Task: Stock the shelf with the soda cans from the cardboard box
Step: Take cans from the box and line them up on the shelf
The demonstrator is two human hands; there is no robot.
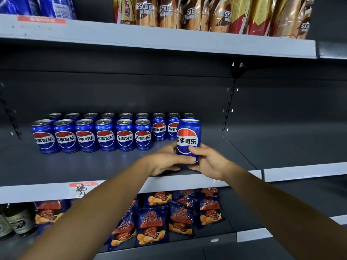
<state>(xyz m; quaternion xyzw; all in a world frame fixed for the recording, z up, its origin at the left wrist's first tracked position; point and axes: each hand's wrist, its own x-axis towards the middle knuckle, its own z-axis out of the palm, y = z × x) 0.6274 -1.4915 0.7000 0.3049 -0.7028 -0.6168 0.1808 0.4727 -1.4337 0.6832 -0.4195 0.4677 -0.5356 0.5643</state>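
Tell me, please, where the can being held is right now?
In the head view, the held can sits right of centre over the middle shelf, gripped by the left hand and right hand, beside the front row.

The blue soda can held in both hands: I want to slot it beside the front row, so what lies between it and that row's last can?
Head view: only bare grey shelf lies between the held blue soda can and the front row's last can.

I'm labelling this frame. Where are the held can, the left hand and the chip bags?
Held can (188, 139), head view, on its logo.
Left hand (165, 161), head view, on its back.
Chip bags (150, 226), head view, on the front of a middle bag.
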